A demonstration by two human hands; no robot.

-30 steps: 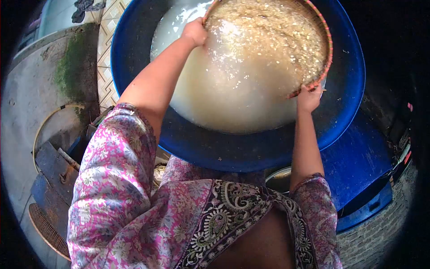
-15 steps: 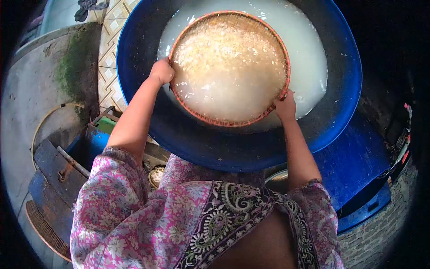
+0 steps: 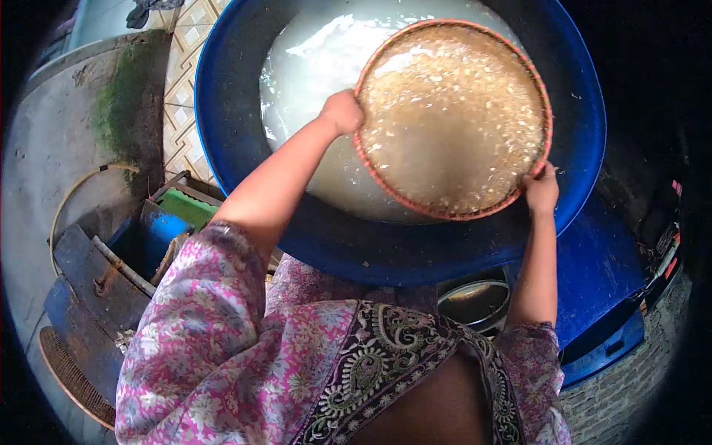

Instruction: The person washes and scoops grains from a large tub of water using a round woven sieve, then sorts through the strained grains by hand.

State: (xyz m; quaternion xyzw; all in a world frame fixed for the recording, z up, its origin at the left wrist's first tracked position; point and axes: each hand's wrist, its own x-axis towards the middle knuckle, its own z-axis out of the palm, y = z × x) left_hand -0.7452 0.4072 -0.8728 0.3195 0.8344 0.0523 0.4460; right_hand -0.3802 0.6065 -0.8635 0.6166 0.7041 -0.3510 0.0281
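A round woven basket [image 3: 359,143] with a reddish rim is held in both hands over a large blue tub [image 3: 297,239]. Pale, flat pieces, too small to name, lie in cloudy water inside the basket, spread mostly round its sides. My left hand [image 3: 343,112] is closed on the rim at the left. At the lower right of the rim, my right hand [image 3: 543,190] grips it with the fingers wrapped over. Milky water [image 3: 304,89] fills the bottom of the tub, left of the basket. The basket's underside is hidden.
A blue container [image 3: 586,274] stands right of the tub. Beneath the tub's near edge shows a round metal vessel [image 3: 475,302]. At the left are a mossy concrete wall [image 3: 81,119], a dark board [image 3: 100,285] and another woven basket [image 3: 70,378].
Both hands have moved the basket to the right across the tub. The pale pieces inside have spread from the upper part towards the right and lower sides.
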